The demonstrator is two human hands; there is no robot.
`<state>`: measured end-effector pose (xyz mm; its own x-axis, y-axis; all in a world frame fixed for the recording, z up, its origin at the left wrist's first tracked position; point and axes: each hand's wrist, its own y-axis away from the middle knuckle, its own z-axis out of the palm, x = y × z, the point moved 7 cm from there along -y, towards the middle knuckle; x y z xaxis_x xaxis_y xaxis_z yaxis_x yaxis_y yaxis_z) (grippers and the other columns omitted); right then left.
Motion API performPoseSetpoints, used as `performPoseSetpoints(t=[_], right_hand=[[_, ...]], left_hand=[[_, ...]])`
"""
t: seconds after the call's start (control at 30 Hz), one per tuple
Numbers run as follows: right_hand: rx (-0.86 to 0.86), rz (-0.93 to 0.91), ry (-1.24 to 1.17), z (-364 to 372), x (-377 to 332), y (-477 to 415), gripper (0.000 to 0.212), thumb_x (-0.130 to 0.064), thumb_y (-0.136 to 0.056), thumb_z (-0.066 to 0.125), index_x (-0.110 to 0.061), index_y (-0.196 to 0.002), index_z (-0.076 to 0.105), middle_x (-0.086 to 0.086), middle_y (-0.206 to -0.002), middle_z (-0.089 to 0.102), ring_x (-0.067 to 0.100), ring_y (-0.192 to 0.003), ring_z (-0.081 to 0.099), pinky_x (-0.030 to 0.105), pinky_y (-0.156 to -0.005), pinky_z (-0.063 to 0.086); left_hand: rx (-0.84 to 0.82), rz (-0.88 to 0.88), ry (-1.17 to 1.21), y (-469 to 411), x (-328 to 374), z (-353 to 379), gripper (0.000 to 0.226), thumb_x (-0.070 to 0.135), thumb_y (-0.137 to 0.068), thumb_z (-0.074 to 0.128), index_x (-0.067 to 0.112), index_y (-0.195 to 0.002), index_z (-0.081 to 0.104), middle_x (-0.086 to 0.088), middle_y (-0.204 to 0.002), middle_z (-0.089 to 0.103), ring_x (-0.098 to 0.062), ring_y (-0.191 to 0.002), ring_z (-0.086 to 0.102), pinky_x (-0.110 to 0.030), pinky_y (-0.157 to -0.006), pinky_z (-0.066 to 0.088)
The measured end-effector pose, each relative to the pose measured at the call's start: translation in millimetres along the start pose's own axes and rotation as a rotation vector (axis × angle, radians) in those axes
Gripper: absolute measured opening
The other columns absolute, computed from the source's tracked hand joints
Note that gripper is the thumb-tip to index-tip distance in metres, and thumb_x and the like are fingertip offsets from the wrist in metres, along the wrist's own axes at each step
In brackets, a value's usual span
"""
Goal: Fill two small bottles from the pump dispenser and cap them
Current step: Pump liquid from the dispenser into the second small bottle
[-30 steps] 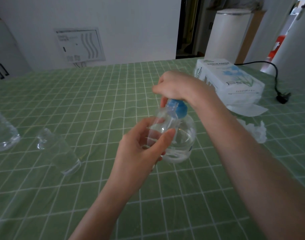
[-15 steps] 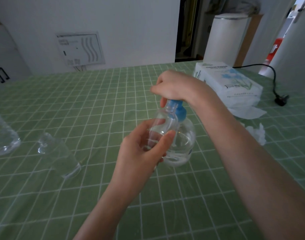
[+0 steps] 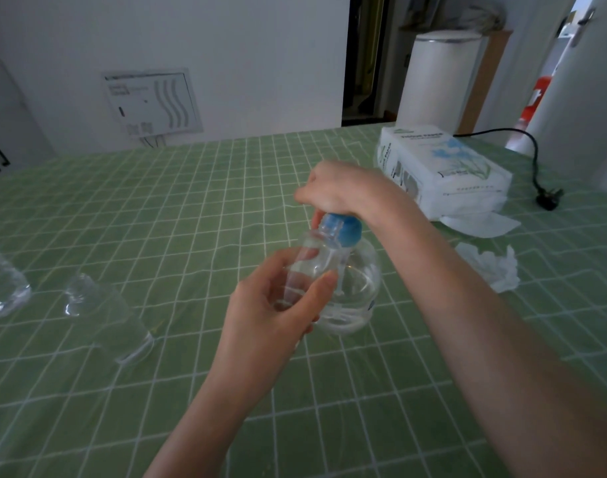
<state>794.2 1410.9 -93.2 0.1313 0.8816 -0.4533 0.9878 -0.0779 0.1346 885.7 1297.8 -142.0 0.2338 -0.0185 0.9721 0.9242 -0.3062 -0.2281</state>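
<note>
A round clear pump dispenser (image 3: 359,288) with a blue pump head (image 3: 343,230) stands on the green checked tablecloth (image 3: 198,208). My right hand (image 3: 340,193) sits on top of the pump head, fingers curled over it. In front of the dispenser my left hand (image 3: 277,305) grips a small clear bottle (image 3: 307,267), its open neck right under the pump's spout. A second small clear bottle (image 3: 102,315) stands alone on the cloth to the left. No caps are in view.
A larger clear container (image 3: 2,291) shows at the left edge. A white tissue pack (image 3: 443,167) lies at the back right with loose tissues (image 3: 491,270) in front of it. A black power cord (image 3: 536,174) trails off the right side.
The hands, dispenser and small bottle keep nearly the same pose; the view has shifted slightly. The pump head looks a little lower under my right hand.
</note>
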Motion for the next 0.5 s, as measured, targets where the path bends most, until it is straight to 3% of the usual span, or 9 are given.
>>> performPoseSetpoints(t=[0.17, 0.3, 0.4, 0.5], right_hand=[[0.031, -0.022, 0.031, -8, -3, 2, 0.026, -0.023, -0.096, 0.045, -0.01, -0.074, 0.051, 0.006, -0.081, 0.062, 0.015, -0.057, 0.048, 0.023, -0.05, 0.035], [0.058, -0.028, 0.01, -13, -5, 2, 0.025, -0.022, -0.096, 0.045, -0.009, -0.076, 0.052, 0.009, -0.093, 0.068, 0.018, -0.065, 0.057, 0.023, -0.053, 0.039], [0.052, -0.027, 0.012, -11, -7, 3, 0.026, -0.024, -0.097, 0.044, -0.005, -0.096, 0.062, 0.01, -0.098, 0.068, 0.02, -0.074, 0.059, 0.023, -0.055, 0.037], [0.043, -0.032, 0.031, -9, -6, 4, 0.027, -0.025, -0.097, 0.044, -0.007, -0.083, 0.058, 0.009, -0.09, 0.064, 0.016, -0.063, 0.053, 0.023, -0.052, 0.036]], left_hand=[[0.0, 0.0, 0.007, 1, 3, 1, 0.03, 0.049, -0.061, 0.063, 0.036, -0.088, 0.066, 0.004, -0.065, 0.07, -0.002, -0.047, 0.057, -0.01, -0.041, 0.04], [0.003, -0.003, 0.034, 1, 6, 2, 0.031, 0.045, -0.062, 0.063, 0.033, -0.091, 0.066, 0.006, -0.064, 0.069, -0.002, -0.047, 0.058, -0.01, -0.041, 0.04], [0.003, -0.002, 0.028, 1, 5, 1, 0.031, 0.047, -0.061, 0.063, 0.035, -0.089, 0.066, 0.006, -0.065, 0.069, -0.003, -0.048, 0.059, -0.01, -0.041, 0.04], [-0.001, -0.002, 0.023, 1, 5, 1, 0.031, 0.048, -0.061, 0.064, 0.035, -0.089, 0.066, 0.006, -0.065, 0.069, -0.002, -0.048, 0.058, -0.01, -0.041, 0.04]])
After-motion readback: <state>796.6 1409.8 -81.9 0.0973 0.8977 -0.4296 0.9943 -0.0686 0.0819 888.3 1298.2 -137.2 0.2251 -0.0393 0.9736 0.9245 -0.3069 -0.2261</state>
